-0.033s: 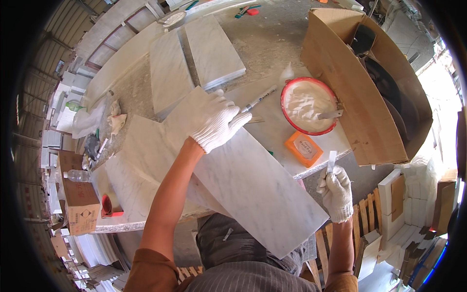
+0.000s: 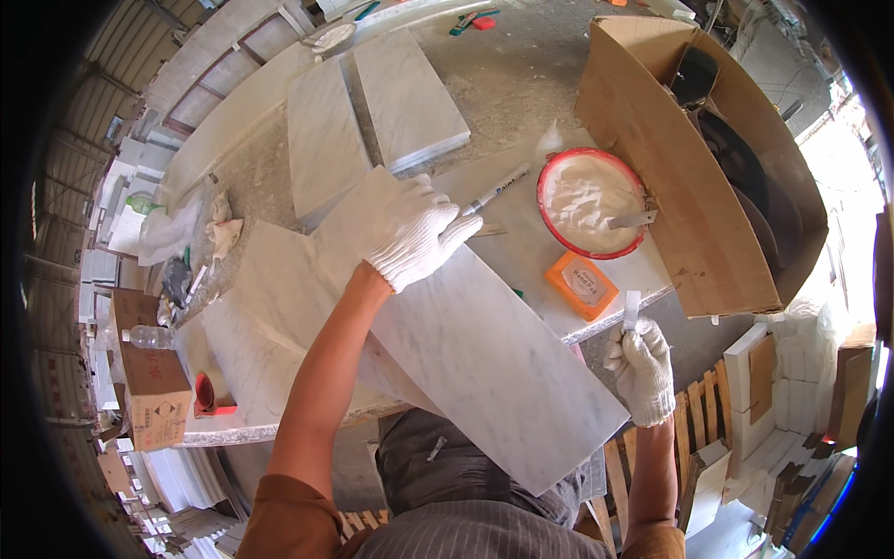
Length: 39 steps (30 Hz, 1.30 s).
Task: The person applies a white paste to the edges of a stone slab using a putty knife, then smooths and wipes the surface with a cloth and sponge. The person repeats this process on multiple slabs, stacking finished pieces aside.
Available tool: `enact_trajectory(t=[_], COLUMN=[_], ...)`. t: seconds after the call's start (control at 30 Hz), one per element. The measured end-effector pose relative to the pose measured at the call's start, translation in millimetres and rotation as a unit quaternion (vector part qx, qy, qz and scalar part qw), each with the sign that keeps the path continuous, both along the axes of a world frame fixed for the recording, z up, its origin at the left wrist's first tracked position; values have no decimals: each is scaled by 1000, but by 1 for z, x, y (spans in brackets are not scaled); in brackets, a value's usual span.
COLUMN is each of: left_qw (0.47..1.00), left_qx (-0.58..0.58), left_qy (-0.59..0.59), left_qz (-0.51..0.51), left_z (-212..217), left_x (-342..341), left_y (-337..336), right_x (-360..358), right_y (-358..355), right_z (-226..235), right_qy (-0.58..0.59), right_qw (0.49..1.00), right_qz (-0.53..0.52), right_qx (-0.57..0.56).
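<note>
A long white marble slab [image 2: 494, 354] with grey veining lies slantwise in front of me, its near end jutting past the table edge. My left hand [image 2: 414, 233], in a white knitted glove, grips the slab near its far end, fingers bent over the edge. Just beyond the fingertips is a white paint marker [image 2: 503, 186]; whether they touch it is unclear. My right hand [image 2: 643, 368], also gloved, is closed on a small flat pale blade [image 2: 632, 309], held upright to the right of the slab. The blade's lower part is hidden in the fingers.
A red-rimmed tub [image 2: 591, 191] of white filler holds a metal scraper [image 2: 633, 220]. Beside it sit an orange box [image 2: 582, 284] and a large cardboard box [image 2: 689, 186] with dark contents. More marble slabs [image 2: 410, 93] lie farther back. At left stands a brown carton [image 2: 154, 373].
My right hand and the pale blade have shifted very slightly left. My left hand and the slab have stayed in place.
</note>
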<state>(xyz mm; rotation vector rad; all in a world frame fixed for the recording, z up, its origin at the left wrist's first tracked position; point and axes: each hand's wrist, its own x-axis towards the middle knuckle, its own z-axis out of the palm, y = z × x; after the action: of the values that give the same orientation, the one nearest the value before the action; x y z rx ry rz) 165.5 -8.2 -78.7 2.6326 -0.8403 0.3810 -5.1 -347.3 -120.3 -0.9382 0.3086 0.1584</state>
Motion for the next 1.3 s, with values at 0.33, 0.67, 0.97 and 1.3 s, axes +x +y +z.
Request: enact_trajectory(t=[0.33,0.67,0.97,1.3], left_qw=[994,963,931,913], left_qx=[-108,-183,-262,-272], left_qy=[-35,-191,-251,-302], left_qz=[7,55,-32,-35], left_z=[19,59,66,69], left_x=[-5,-42,-56,-62], left_y=[8,31,61,66], right_x=[41,108,109,99], right_y=[3,114,155,179], right_z=[21,97,131,147], right_qy=[-67,-219,-425,-497], right_qw=[994,924,793,740], right_qz=[77,289,330,283], right_qx=[26,-122,-286,-353])
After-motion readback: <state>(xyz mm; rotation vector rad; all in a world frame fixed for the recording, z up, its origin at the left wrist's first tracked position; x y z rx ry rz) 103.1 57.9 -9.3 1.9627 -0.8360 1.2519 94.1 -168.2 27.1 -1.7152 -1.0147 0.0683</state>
